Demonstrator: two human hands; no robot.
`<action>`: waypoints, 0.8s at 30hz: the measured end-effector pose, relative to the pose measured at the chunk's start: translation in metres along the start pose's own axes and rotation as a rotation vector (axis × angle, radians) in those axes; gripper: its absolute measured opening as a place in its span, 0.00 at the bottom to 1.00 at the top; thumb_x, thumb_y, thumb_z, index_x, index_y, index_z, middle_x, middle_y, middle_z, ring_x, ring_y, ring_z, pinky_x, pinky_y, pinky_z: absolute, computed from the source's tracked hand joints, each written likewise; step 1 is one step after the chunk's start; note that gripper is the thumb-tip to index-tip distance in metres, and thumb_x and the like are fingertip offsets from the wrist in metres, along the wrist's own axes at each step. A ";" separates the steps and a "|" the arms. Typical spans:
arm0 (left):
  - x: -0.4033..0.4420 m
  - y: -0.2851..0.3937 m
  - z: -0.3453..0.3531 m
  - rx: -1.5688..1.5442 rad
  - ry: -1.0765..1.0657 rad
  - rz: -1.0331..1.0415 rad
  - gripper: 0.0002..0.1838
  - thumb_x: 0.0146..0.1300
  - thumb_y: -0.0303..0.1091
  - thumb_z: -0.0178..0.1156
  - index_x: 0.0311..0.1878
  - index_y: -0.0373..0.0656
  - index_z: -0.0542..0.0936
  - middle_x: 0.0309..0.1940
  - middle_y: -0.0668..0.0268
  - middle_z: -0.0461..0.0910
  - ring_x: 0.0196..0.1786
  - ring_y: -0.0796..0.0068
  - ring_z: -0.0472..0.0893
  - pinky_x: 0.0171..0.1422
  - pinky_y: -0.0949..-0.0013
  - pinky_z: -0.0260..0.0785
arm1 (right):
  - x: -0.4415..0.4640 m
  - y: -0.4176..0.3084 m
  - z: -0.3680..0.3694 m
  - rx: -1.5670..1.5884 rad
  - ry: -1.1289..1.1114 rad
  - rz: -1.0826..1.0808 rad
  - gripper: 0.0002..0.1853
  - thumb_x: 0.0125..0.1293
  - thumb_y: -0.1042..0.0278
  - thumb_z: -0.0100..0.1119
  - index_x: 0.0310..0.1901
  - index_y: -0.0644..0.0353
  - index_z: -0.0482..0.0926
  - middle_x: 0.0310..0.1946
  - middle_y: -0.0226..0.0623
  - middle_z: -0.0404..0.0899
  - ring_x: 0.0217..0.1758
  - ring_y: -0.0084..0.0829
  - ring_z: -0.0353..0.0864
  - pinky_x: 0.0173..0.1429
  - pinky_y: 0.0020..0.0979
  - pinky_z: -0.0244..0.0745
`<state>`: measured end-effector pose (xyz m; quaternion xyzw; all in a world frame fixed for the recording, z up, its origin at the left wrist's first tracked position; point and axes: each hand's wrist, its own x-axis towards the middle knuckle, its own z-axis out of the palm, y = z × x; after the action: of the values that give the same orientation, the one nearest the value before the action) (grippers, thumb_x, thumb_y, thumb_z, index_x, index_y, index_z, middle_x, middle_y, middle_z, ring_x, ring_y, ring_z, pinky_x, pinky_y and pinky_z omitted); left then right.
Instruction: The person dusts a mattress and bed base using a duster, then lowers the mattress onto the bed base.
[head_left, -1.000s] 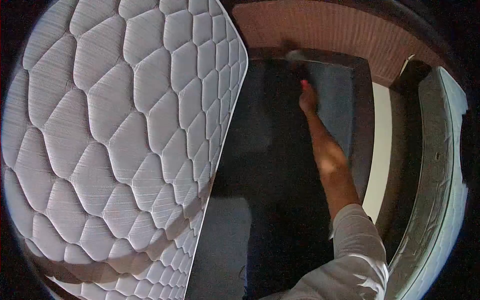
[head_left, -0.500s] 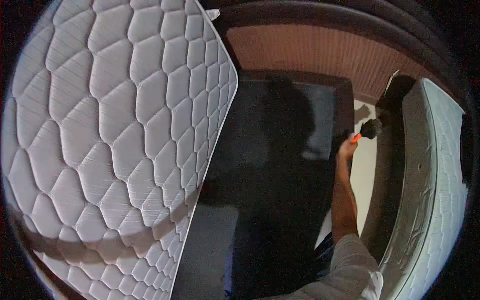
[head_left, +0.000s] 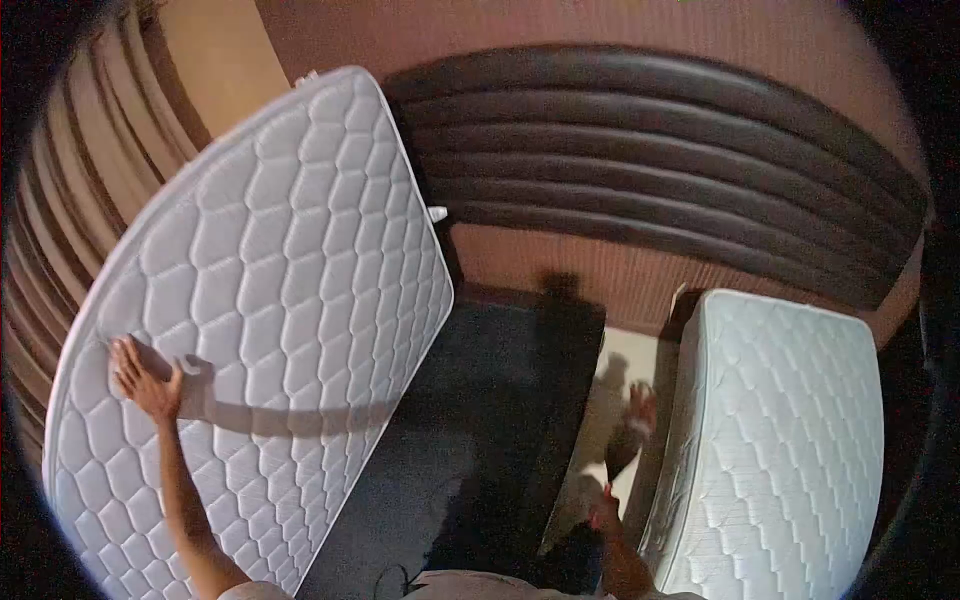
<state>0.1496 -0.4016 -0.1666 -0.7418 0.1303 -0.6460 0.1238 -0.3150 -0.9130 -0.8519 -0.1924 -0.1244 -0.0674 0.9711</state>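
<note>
My left hand (head_left: 150, 385) lies with fingers spread against the quilted face of a raised grey-white mattress (head_left: 270, 270). This mattress leans up on the left side of a dark bed base (head_left: 470, 400). Low in the view, my right hand (head_left: 606, 515) is closed around the handle of a brush (head_left: 622, 452), partly blurred and in shadow. The brush is over the narrow strip of pale floor (head_left: 622, 350) between the dark base and a second mattress. The tips of the brush are too blurred to make out clearly.
A second white quilted mattress (head_left: 785, 430) stands at the right. Behind the beds runs a dark padded headboard (head_left: 640, 150) on a reddish-brown striped wall (head_left: 560, 255). Brown curtains (head_left: 80, 190) hang at the left. A white tag (head_left: 438, 214) sticks out from the raised mattress's edge.
The view has tilted up, bringing in the headboard and curtains. My left hand has come into view on the raised mattress. My right hand and the brush now appear lower, nearer my body.
</note>
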 end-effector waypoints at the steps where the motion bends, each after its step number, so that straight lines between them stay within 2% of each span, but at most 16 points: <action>1: 0.005 0.006 -0.009 -0.004 -0.024 -0.016 0.49 0.45 0.52 0.61 0.71 0.50 0.53 0.71 0.62 0.52 0.73 0.63 0.50 0.73 0.53 0.36 | -0.046 0.014 0.007 -0.638 0.277 -0.295 0.27 0.70 0.46 0.40 0.63 0.56 0.64 0.46 0.48 0.77 0.22 0.40 0.79 0.37 0.46 0.79; 2: 0.009 0.006 -0.016 -0.023 -0.073 -0.037 0.48 0.45 0.51 0.61 0.70 0.49 0.54 0.70 0.62 0.53 0.73 0.62 0.51 0.73 0.53 0.37 | -0.076 0.025 -0.062 0.010 -0.077 0.020 0.33 0.64 0.37 0.40 0.60 0.55 0.67 0.44 0.50 0.78 0.30 0.50 0.77 0.38 0.54 0.75; 3: 0.012 0.004 -0.024 -0.041 -0.128 -0.057 0.47 0.46 0.50 0.61 0.70 0.49 0.55 0.70 0.62 0.54 0.72 0.62 0.52 0.73 0.54 0.37 | -0.104 0.035 -0.124 0.556 -0.190 0.483 0.39 0.59 0.28 0.41 0.58 0.54 0.70 0.42 0.51 0.78 0.38 0.61 0.75 0.39 0.62 0.71; 5: 0.028 -0.010 -0.042 0.008 -0.233 -0.085 0.44 0.47 0.48 0.61 0.69 0.50 0.57 0.69 0.62 0.55 0.71 0.62 0.54 0.71 0.54 0.39 | -0.090 -0.035 0.088 0.374 0.291 0.261 0.22 0.68 0.45 0.43 0.38 0.57 0.76 0.31 0.43 0.79 0.21 0.40 0.78 0.33 0.46 0.77; 6: 0.038 -0.025 -0.052 -0.004 -0.199 -0.083 0.42 0.48 0.48 0.60 0.69 0.51 0.58 0.69 0.62 0.56 0.70 0.62 0.55 0.71 0.54 0.39 | -0.120 -0.024 0.066 0.335 0.784 0.238 0.26 0.65 0.38 0.43 0.37 0.56 0.78 0.25 0.40 0.78 0.24 0.38 0.79 0.30 0.44 0.76; 7: 0.050 -0.041 -0.062 -0.017 -0.165 -0.077 0.41 0.49 0.47 0.60 0.68 0.52 0.59 0.68 0.62 0.56 0.70 0.62 0.56 0.71 0.54 0.39 | -0.152 -0.028 0.047 0.076 0.908 0.268 0.25 0.65 0.39 0.44 0.38 0.55 0.78 0.25 0.39 0.78 0.24 0.37 0.79 0.30 0.43 0.76; 9: 0.093 -0.074 -0.096 0.066 -0.119 -0.174 0.37 0.53 0.51 0.60 0.66 0.53 0.62 0.66 0.61 0.60 0.67 0.61 0.60 0.70 0.52 0.42 | -0.139 -0.050 0.092 -0.218 1.109 0.263 0.23 0.65 0.42 0.46 0.40 0.55 0.77 0.26 0.37 0.77 0.25 0.36 0.78 0.30 0.41 0.75; 11: 0.106 -0.130 -0.104 0.173 -0.200 -0.194 0.37 0.54 0.55 0.59 0.65 0.51 0.63 0.64 0.59 0.62 0.66 0.59 0.61 0.69 0.52 0.46 | -0.124 -0.064 0.115 -0.379 1.210 0.266 0.21 0.64 0.44 0.48 0.42 0.54 0.76 0.26 0.35 0.77 0.25 0.34 0.77 0.30 0.39 0.74; 13: 0.096 -0.178 -0.098 0.370 -0.331 -0.170 0.37 0.54 0.61 0.58 0.59 0.44 0.68 0.58 0.58 0.68 0.62 0.57 0.65 0.65 0.52 0.53 | -0.108 -0.068 0.129 -0.490 1.274 0.239 0.19 0.64 0.47 0.51 0.45 0.54 0.76 0.26 0.33 0.77 0.26 0.33 0.76 0.29 0.37 0.74; 15: 0.085 -0.194 -0.100 0.227 -0.511 -0.174 0.33 0.56 0.61 0.56 0.51 0.40 0.72 0.49 0.59 0.73 0.54 0.57 0.71 0.57 0.54 0.61 | -0.098 -0.062 0.137 -0.524 1.311 0.211 0.18 0.64 0.49 0.53 0.47 0.53 0.75 0.27 0.32 0.76 0.26 0.31 0.75 0.29 0.36 0.73; 16: 0.087 -0.193 -0.097 0.207 -0.510 -0.157 0.33 0.56 0.61 0.56 0.51 0.40 0.72 0.49 0.59 0.73 0.54 0.57 0.71 0.57 0.54 0.61 | -0.093 -0.058 0.138 -0.509 1.331 0.199 0.18 0.64 0.49 0.53 0.47 0.53 0.75 0.27 0.32 0.76 0.26 0.31 0.75 0.29 0.36 0.73; 18: 0.087 -0.189 -0.098 0.177 -0.368 -0.090 0.27 0.59 0.58 0.54 0.43 0.39 0.73 0.40 0.60 0.75 0.46 0.59 0.74 0.47 0.57 0.64 | -0.079 -0.045 0.127 -0.198 0.707 0.322 0.27 0.66 0.41 0.42 0.47 0.60 0.74 0.39 0.34 0.75 0.35 0.32 0.75 0.39 0.37 0.73; 19: 0.086 -0.191 -0.100 0.156 -0.377 -0.073 0.27 0.59 0.58 0.54 0.43 0.39 0.73 0.40 0.60 0.75 0.46 0.59 0.74 0.47 0.57 0.64 | -0.084 -0.046 0.133 -0.051 0.394 0.363 0.32 0.67 0.37 0.37 0.47 0.63 0.74 0.45 0.35 0.75 0.39 0.33 0.75 0.44 0.38 0.73; 21: 0.089 -0.191 -0.102 0.109 -0.309 -0.012 0.25 0.61 0.57 0.52 0.40 0.40 0.72 0.38 0.62 0.75 0.44 0.61 0.74 0.44 0.60 0.64 | -0.049 -0.018 0.177 0.319 0.332 0.220 0.11 0.59 0.56 0.62 0.39 0.50 0.76 0.28 0.26 0.75 0.23 0.22 0.71 0.24 0.29 0.66; 23: 0.091 -0.188 -0.108 0.043 -0.237 0.031 0.23 0.62 0.55 0.53 0.39 0.40 0.71 0.34 0.61 0.75 0.39 0.60 0.75 0.41 0.61 0.64 | -0.013 0.014 0.289 -1.094 0.827 -0.168 0.09 0.61 0.58 0.60 0.38 0.52 0.76 0.27 0.25 0.75 0.23 0.22 0.71 0.25 0.28 0.67; 24: 0.089 -0.190 -0.108 -0.006 -0.290 -0.005 0.21 0.61 0.53 0.55 0.38 0.41 0.71 0.32 0.60 0.75 0.37 0.59 0.75 0.40 0.61 0.64 | 0.013 0.015 0.347 -0.974 0.984 0.011 0.09 0.62 0.58 0.59 0.37 0.53 0.75 0.26 0.25 0.74 0.23 0.22 0.71 0.25 0.28 0.67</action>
<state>0.0603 -0.2568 -0.0030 -0.8280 0.1112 -0.5321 0.1372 -0.3746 -0.7645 -0.5430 -0.5540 0.3762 -0.1902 0.7179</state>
